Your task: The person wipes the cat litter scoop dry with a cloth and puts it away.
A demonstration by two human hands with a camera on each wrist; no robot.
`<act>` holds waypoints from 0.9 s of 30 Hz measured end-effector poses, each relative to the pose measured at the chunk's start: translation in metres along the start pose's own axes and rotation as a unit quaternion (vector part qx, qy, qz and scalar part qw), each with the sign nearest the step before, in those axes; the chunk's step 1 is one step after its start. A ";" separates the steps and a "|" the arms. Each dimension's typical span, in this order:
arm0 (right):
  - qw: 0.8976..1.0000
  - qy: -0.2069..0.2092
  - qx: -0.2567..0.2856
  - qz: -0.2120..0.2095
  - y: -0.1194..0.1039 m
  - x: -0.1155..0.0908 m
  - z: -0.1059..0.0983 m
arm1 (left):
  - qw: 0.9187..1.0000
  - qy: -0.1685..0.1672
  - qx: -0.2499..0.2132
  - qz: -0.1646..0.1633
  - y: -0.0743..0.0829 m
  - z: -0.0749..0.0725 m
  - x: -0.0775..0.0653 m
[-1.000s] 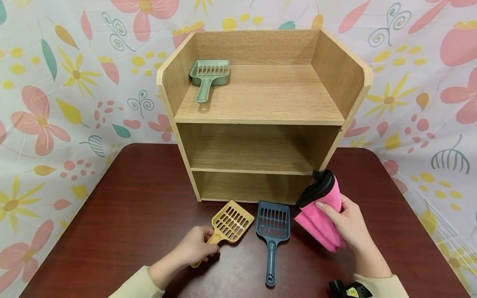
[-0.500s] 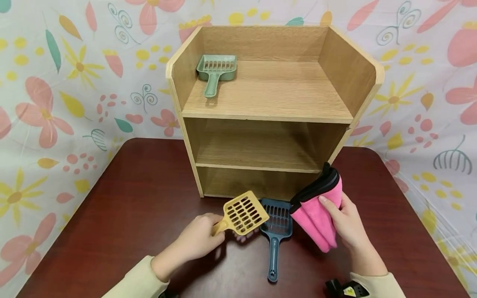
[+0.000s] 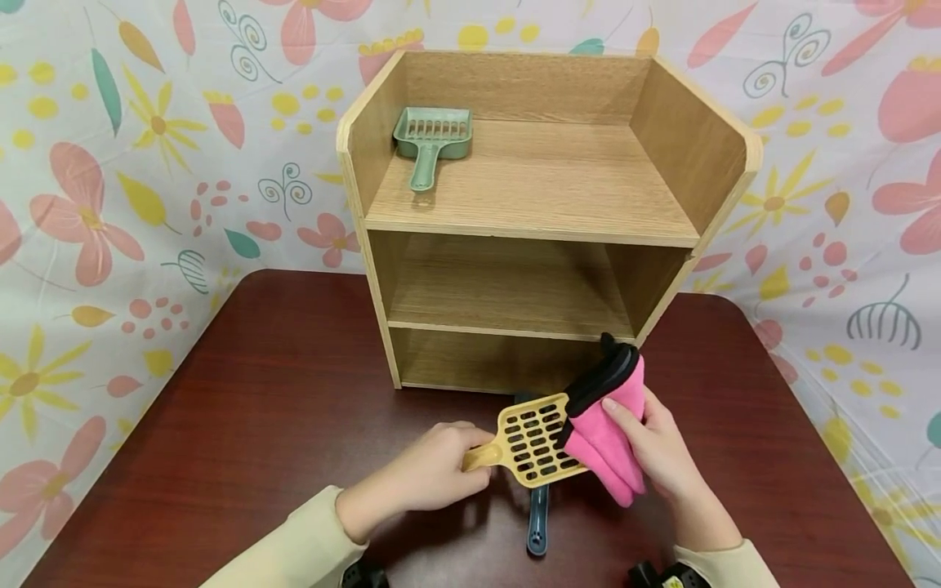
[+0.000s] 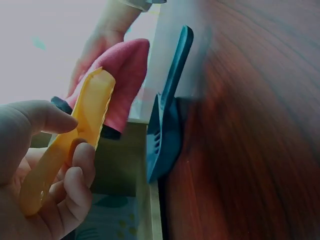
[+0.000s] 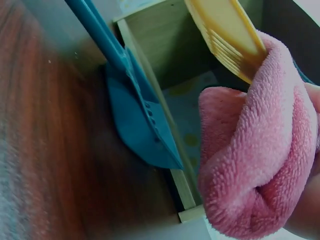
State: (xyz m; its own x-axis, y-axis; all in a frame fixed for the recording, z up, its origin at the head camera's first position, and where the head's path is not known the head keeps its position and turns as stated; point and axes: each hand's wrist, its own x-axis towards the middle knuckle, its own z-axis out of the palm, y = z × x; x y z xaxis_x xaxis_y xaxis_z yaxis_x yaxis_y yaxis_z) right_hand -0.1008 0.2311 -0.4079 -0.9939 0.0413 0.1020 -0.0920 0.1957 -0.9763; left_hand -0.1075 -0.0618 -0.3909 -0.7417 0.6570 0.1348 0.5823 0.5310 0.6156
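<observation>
My left hand (image 3: 437, 469) grips the handle of a yellow slotted litter scoop (image 3: 531, 441), held up above the table. In my right hand (image 3: 654, 445) is a folded pink cloth (image 3: 613, 445) with a black edge, its thumb on top. The cloth overlaps the far end of the yellow scoop's slotted pan. Beneath them a blue litter scoop (image 3: 538, 523) lies on the table, its pan mostly hidden in the head view. The left wrist view shows the blue scoop (image 4: 167, 130) beside the shelf's bottom edge, and the right wrist view shows the pink cloth (image 5: 255, 150) bunched against the yellow scoop (image 5: 227, 37).
A wooden shelf unit (image 3: 529, 233) stands at the back of the dark red table (image 3: 294, 392). On its top shelf, at the left, sits a green litter scoop (image 3: 434, 135). A floral sheet (image 3: 147, 204) hangs behind the table.
My left hand has lifted the yellow scoop off the table and carried it right, over the blue scoop. My right hand has brought the cloth left onto the yellow scoop's pan.
</observation>
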 end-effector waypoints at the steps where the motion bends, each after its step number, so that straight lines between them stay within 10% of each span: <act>1: 1.000 -0.009 -0.010 0.001 0.000 0.000 0.002 | 1.000 -0.001 0.000 0.005 0.001 0.000 0.001; 8: 0.995 -0.088 -0.013 0.034 -0.001 -0.001 0.012 | 0.999 0.012 0.000 0.039 0.005 -0.006 0.008; 15: 0.991 -0.105 -0.055 -0.056 0.001 -0.005 0.014 | 1.000 0.004 -0.014 0.010 0.004 -0.011 0.014; 27: 0.952 0.096 -0.207 -0.206 0.001 -0.014 0.022 | 1.000 -0.008 -0.022 0.005 0.002 -0.019 0.018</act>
State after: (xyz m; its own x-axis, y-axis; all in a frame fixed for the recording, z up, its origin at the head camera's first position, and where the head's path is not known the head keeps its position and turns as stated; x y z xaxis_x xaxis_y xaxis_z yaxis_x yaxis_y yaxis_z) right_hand -0.0887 0.2088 -0.4141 -0.8459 0.0472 0.5313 -0.4005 0.6017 -0.6910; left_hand -0.1264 -0.0589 -0.3730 -0.7302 0.6709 0.1293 0.5747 0.5008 0.6473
